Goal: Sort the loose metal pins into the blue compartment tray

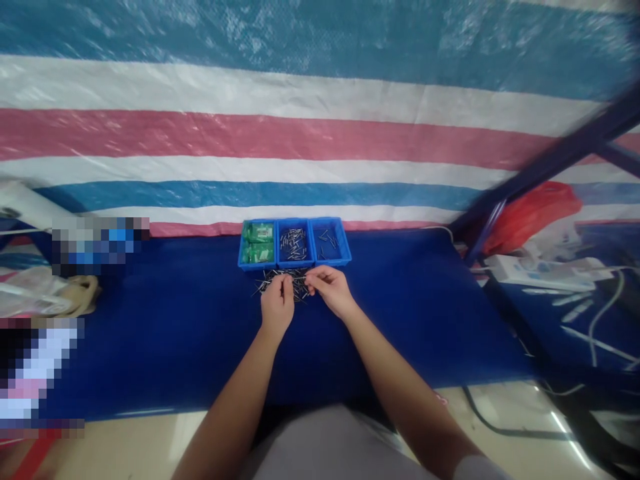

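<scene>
My left hand (279, 305) and my right hand (330, 289) are close together over a pile of thin dark metal pieces (300, 291) on the blue table. A thin light rod (299, 277) spans the gap between their pinched fingertips, one end at each hand. Just behind the pile stand three joined blue bins (293, 267). The left bin holds green packets (258, 243), the middle one many small metal pieces (294, 244), and the right one several scattered metal pieces (327, 241).
A striped plastic sheet (310, 140) hangs behind the blue table (175, 333). At right are a dark metal frame (540, 147), a red bag (535, 213), a white power strip (535, 272) and cables. A tape roll (83, 297) lies at left.
</scene>
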A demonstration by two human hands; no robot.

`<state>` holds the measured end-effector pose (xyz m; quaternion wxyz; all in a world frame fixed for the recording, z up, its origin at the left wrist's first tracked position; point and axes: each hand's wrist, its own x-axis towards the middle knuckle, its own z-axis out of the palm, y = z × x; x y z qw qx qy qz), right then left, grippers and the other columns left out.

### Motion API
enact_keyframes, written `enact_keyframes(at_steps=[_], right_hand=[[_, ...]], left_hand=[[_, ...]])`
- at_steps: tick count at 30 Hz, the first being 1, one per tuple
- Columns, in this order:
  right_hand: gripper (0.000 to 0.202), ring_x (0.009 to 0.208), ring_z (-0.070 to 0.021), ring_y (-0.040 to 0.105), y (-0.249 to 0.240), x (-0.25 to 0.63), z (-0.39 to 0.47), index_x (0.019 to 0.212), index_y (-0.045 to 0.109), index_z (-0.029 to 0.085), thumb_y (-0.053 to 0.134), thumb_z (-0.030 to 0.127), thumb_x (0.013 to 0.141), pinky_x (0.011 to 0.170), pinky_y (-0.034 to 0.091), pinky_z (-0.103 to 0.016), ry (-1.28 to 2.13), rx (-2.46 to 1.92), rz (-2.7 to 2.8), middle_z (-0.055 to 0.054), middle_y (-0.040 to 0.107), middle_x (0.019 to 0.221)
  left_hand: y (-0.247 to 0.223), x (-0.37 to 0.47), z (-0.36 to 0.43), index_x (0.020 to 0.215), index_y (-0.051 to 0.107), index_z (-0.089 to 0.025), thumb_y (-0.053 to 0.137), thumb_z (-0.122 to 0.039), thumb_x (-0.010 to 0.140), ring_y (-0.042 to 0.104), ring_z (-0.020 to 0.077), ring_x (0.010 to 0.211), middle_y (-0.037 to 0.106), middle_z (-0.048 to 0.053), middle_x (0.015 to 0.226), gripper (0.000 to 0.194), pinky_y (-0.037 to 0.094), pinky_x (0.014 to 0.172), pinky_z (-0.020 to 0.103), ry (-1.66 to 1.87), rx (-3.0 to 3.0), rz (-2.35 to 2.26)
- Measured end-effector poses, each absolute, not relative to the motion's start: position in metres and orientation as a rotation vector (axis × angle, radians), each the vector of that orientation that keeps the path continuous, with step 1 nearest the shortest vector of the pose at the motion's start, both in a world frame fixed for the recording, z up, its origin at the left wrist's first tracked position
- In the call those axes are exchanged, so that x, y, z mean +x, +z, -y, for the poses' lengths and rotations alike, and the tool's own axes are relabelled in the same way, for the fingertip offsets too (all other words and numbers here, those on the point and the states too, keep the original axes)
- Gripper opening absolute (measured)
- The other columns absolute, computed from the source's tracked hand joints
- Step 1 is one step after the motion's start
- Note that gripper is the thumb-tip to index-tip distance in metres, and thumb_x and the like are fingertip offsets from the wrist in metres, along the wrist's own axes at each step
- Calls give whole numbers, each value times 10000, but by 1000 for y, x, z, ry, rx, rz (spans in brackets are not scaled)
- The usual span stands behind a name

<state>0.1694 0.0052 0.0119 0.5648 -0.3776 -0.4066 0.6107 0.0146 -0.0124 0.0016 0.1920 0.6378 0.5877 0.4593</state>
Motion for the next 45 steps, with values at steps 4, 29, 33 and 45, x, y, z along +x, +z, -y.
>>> enact_keyframes(at_steps=[4, 29, 33, 45], right_hand=[[218, 527, -104, 582, 12, 169, -5, 812, 735, 194, 834, 359, 710, 510, 495, -251, 1444, -878, 926, -5, 701, 691], [336, 747, -146, 713, 12, 167, -6, 1049, 730, 247, 806, 366, 744, 625, 587, -268, 1489, -842, 922, -44, 757, 1016], [652, 951, -207, 719, 13, 167, -4, 1389, 524, 352, 760, 384, 783, 726, 615, -348, 1452, -819, 1083, -57, 580, 1408], [188, 800, -190, 655, 10, 172, -1, 998, 749, 263, 597, 232, 893, 729, 540, -331, 701, -1129, 1830, -42, 733, 876]], left_hand=[[2, 15, 12, 953, 637, -199, 467, -386, 962, 624, 119, 597, 659, -8, 668, 254, 460, 656, 227, 1326, 1734, -1674], [-1, 14, 13, 960, 603, -198, 509, -395, 932, 591, 104, 586, 636, -9, 695, 219, 469, 616, 221, 1405, 1557, -1613], [-1, 14, 12, 965, 617, -200, 522, -399, 925, 604, 109, 608, 655, -1, 723, 224, 479, 633, 226, 1400, 1562, -1602], [0, 14, 12, 960, 624, -205, 529, -408, 922, 620, 112, 610, 661, -2, 721, 227, 494, 635, 231, 1395, 1551, -1593]])
